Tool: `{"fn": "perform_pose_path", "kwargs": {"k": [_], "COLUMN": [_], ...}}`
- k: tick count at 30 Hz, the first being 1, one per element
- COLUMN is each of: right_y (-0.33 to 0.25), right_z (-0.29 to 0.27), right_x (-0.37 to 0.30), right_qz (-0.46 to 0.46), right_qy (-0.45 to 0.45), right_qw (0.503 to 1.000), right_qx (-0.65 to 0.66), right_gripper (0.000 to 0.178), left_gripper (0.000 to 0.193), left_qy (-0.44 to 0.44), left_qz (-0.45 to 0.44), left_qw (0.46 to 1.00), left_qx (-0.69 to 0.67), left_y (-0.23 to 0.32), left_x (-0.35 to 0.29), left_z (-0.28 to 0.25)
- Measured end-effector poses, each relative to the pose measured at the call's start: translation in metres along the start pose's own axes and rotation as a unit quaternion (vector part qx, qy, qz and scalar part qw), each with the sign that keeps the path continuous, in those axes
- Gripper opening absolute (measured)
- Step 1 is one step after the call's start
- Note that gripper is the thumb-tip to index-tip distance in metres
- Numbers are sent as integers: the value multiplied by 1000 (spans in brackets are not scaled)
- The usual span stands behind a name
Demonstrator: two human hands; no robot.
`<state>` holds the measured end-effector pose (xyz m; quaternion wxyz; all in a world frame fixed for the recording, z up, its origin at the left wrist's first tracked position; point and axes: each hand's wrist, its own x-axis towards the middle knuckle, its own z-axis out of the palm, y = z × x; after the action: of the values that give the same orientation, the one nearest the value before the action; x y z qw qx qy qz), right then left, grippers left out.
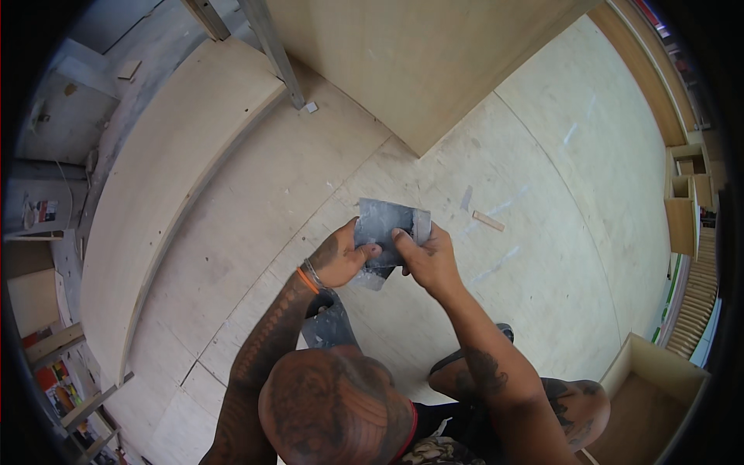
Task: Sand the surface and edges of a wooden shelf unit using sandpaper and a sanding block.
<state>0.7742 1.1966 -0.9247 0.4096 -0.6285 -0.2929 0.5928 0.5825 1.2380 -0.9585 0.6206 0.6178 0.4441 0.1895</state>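
Observation:
Both my hands hold dark grey flat sheets (385, 225) smeared with pale dust, in front of my knees. Their kind is not clear. One piece lies over another, whose lower corner sticks out at an angle underneath. My left hand (342, 254) grips the left edge, its thumb lying on the face. On the right side, my right hand (426, 262) pinches the same stack, thumb pressed on top and fingers mostly hidden behind. Beside my left knee is a grey, white-smeared object (328, 325) with a dark opening, partly covered by my forearm.
A large wooden panel (434, 62) rises ahead from the pale board floor (558, 232). To the left runs a long curved board (178, 147) with a metal post (273, 54) near its end. A small wood strip (488, 222) lies right of my hands. An open wooden box (651, 380) stands at lower right.

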Motion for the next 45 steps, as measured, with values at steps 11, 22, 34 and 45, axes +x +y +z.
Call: {"fn": "perform_pose_path", "kwargs": {"k": [11,22,34,45], "right_y": [-19,28,-11,-6], "right_z": [-36,-7,21,7], "right_x": [27,18,-4,5], "right_qz": [-216,-345,123,-7], "right_qy": [175,28,-48,-80], "right_qw": [958,842,947,995], "right_qx": [-70,-413,291,53], "right_gripper": [29,33,34,24], "left_gripper": [24,38,44,22], "left_qy": [101,-273,68,227], "left_qz": [-146,-63,16,-75], "left_qw": [823,629,918,898], "left_qx": [-539,-725,-391,-368], "left_y": [-42,-24,-26,1], "left_x": [-17,-16,-9,-20], "left_z": [-12,13,44,14]}}
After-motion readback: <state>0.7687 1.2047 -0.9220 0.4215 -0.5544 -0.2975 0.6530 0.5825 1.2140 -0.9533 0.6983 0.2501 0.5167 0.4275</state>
